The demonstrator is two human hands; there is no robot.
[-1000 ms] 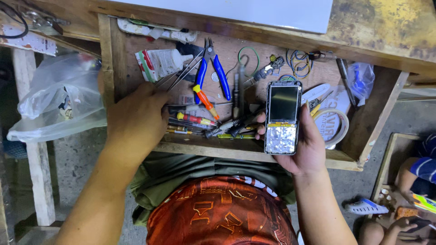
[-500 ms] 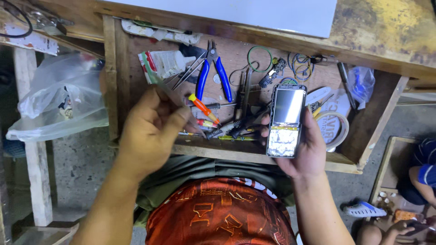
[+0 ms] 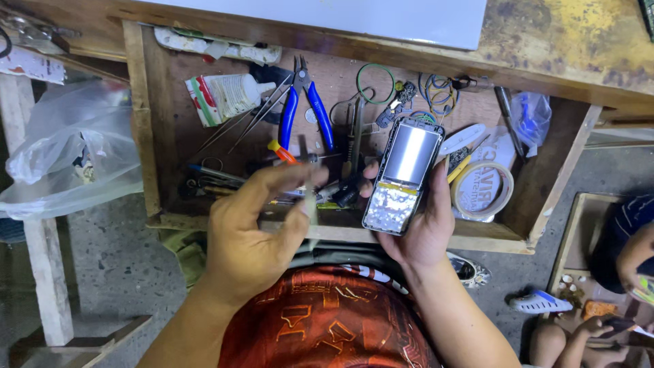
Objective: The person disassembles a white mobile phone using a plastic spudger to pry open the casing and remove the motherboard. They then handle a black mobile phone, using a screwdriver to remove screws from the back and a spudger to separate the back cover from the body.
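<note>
Crowding the open wooden drawer (image 3: pixel 146 136) are blue-handled pliers (image 3: pixel 304 109), tweezers (image 3: pixel 246 124), a glue bottle (image 3: pixel 228 95) and a tape roll (image 3: pixel 482 189). The right hand (image 3: pixel 422 218) clasps an opened phone (image 3: pixel 403 176) above the drawer's front edge; the left hand (image 3: pixel 255 232), blurred, hovers beside it, fingers half-curled, grip unclear.

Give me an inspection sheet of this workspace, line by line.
Surface: open wooden drawer under a worn benchtop.
Job's things: opened phone, screen up, held over the drawer.
Clutter: blue-handled pliers, tweezers, glue tube, tape roll, screwdrivers.
Hands: right hand grips the phone; left hand hovers above the tools, blurred, hold unclear.
Cables: green wire loop, coiled bands beside it.
Surroundings: plastic bag at left; another person seated at right.
</note>
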